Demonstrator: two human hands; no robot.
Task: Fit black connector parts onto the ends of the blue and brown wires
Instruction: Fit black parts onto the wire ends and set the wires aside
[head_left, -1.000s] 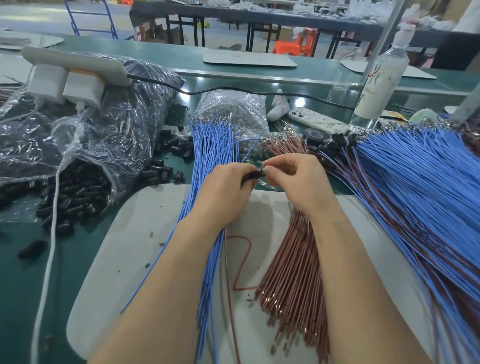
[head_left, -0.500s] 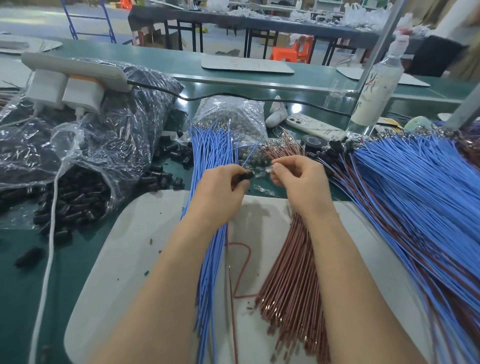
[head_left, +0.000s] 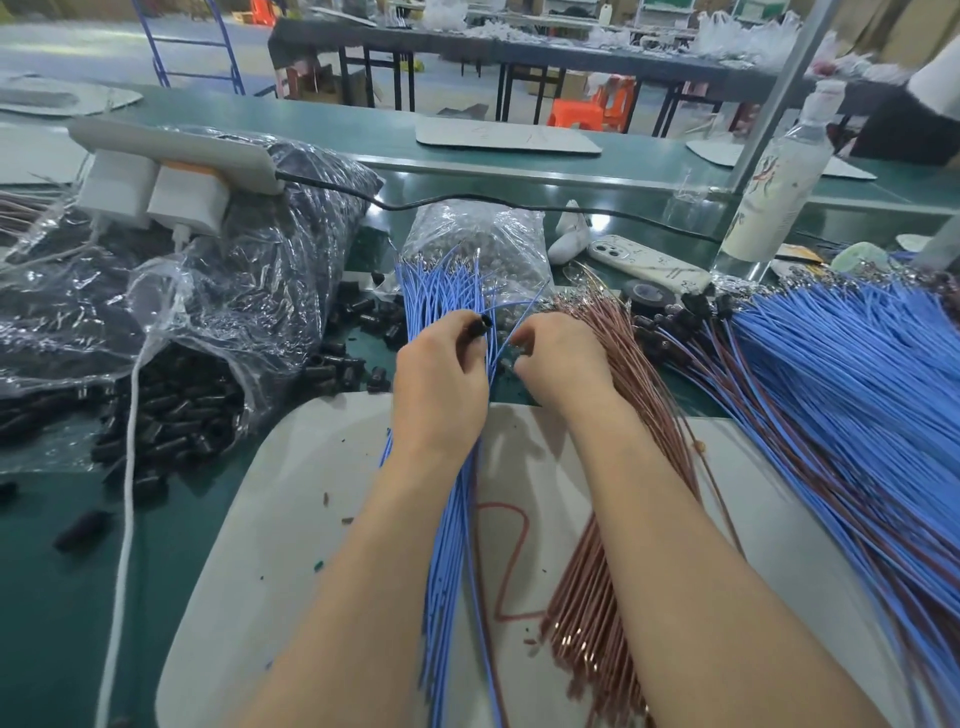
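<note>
My left hand (head_left: 439, 376) pinches a small black connector part (head_left: 480, 325) at its fingertips, held over the bundle of loose blue wires (head_left: 449, 545). My right hand (head_left: 558, 358) is a short gap to the right, its curled fingers pinching a single blue wire (head_left: 524, 317) that slants up toward the clear bag. Under the right wrist lies the bundle of brown wires (head_left: 597, 597). Both bundles rest on a grey mat (head_left: 280, 519). Loose black connector parts (head_left: 171, 415) spill from a plastic bag at the left.
A clear bag of metal terminals (head_left: 478, 244) stands behind the hands. A large fan of blue and brown wires with connectors fitted (head_left: 841, 395) fills the right. At the back are a phone (head_left: 644, 262), a tape roll (head_left: 647, 293), a white bottle (head_left: 779, 182), chargers (head_left: 156, 192) and a black cable (head_left: 467, 200).
The hands have drawn apart: the left now holds the black connector part alone, and the right has moved right and taken a single blue wire.
</note>
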